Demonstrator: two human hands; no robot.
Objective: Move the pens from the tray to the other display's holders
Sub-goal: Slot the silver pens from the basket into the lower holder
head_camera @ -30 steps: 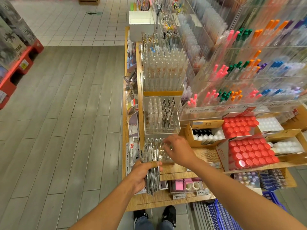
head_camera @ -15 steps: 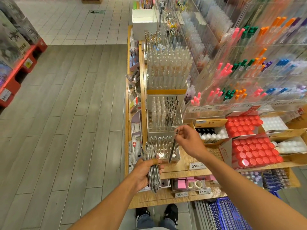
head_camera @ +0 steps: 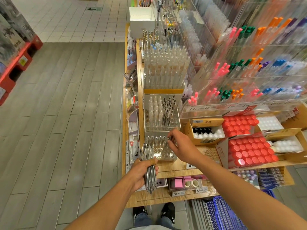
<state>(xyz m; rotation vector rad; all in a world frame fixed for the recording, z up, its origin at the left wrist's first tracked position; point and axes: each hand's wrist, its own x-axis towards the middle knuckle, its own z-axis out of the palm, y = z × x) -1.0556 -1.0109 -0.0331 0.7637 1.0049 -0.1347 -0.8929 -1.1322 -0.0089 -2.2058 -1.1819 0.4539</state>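
Head view of a stationery display in a shop. The left hand (head_camera: 141, 173) is clamped around a bundle of pens (head_camera: 149, 168), held roughly upright with the tips pointing down, just in front of the wooden bench (head_camera: 179, 166) that carries the displays. The right hand (head_camera: 181, 146) reaches over the lowest tier of a clear acrylic pen holder (head_camera: 163, 151); its thumb and forefinger are pinched together at the top end of a single pen (head_camera: 166, 141) that stands at the rear right of this tier, beside a few other pens set in the back row. Whether that pen is fully seated in its hole cannot be told. Most of the round holes in the front rows of the tier are unfilled. Behind and above it, a taller tier (head_camera: 162, 112) holds clear-capped pens on its left and dark-bodied pens on its right, and a still taller block of clear pens (head_camera: 166, 67) rises behind that. To the right stand open cardboard boxes with red-capped bottles (head_camera: 249, 151) and white-capped bottles (head_camera: 287, 145). A blue basket (head_camera: 222, 214) sits on the floor at lower right, near the person's dark shoes (head_camera: 168, 211).
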